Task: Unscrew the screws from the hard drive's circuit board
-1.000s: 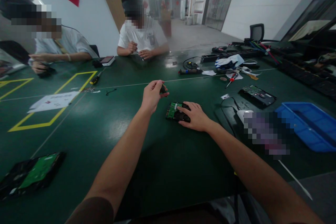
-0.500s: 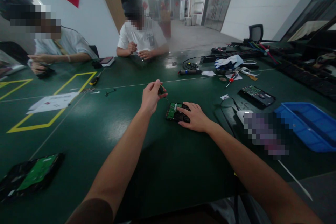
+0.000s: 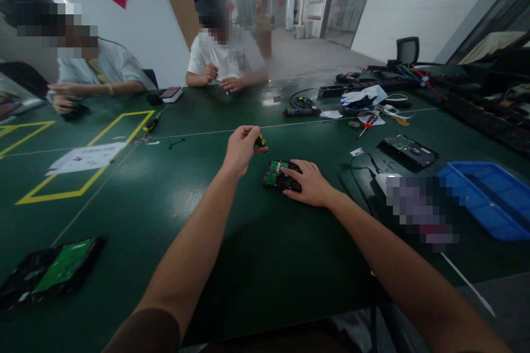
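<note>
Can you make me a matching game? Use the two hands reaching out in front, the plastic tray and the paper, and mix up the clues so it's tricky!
Things:
1. Left hand
2. Right hand
3. Plastic tray
4. Paper

Clues:
A. Spread over a hard drive with a green circuit board
B. Lying across a yellow outline
C. Gripping a small black-and-yellow tool handle
D. Blue, at the picture's right edge

Right pairs: 1-C, 2-A, 3-D, 4-B
</note>
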